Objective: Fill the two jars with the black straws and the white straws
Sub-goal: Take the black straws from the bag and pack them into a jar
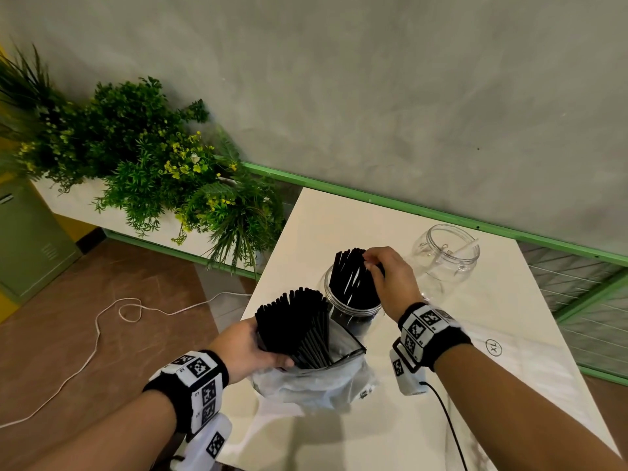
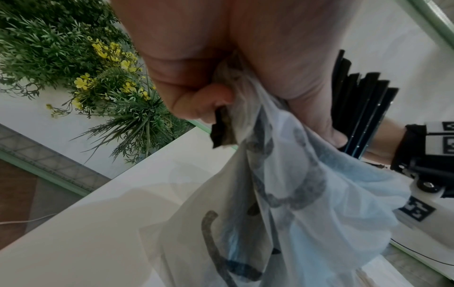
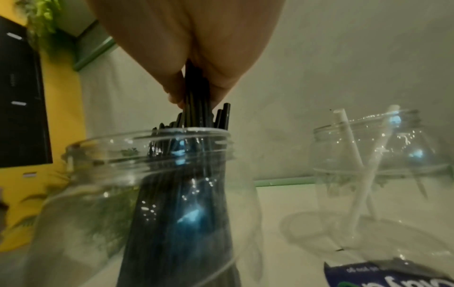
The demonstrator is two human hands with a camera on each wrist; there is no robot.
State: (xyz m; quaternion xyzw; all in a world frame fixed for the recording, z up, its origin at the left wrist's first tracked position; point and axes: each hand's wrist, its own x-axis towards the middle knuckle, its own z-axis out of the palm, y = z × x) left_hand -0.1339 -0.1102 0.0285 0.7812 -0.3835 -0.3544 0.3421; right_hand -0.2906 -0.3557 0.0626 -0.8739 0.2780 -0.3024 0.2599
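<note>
Head view shows the right hand (image 1: 390, 280) pinching the tops of a few thin black plastic straws (image 1: 353, 280) between thumb and fingertips, over the mouth of the nearer clear wide-mouthed jar (image 1: 339, 314). From the right wrist view the fingers (image 3: 176, 91) are closed tight round those straws (image 3: 196, 93), whose lower ends stand inside the jar (image 3: 123, 159) with a dense dark bundle already filling its middle. That jar stands near the middle of the white table (image 1: 390, 430), a little toward its left edge.

The left hand (image 1: 248, 348) grips a second, thicker bunch of black straws (image 1: 295, 321) together with the gathered neck of a thin translucent white plastic bag (image 1: 316, 382); the straws fan upward out of the bag. In the left wrist view the thumb and fingers (image 2: 203, 101) are curled round the crumpled bag film (image 2: 307, 194), and the straw ends (image 2: 363, 108) show behind the palm. The bag rests on the table close to the left edge, just in front of the black-straw jar.

A second clear jar (image 1: 445, 256) stands farther back, toward the far edge by the grey wall and apart from the first; it holds a couple of white straws (image 3: 353, 159) leaning inside.

Green leafy plants with small yellow flowers (image 1: 142, 158) sit beyond the table's left side.
</note>
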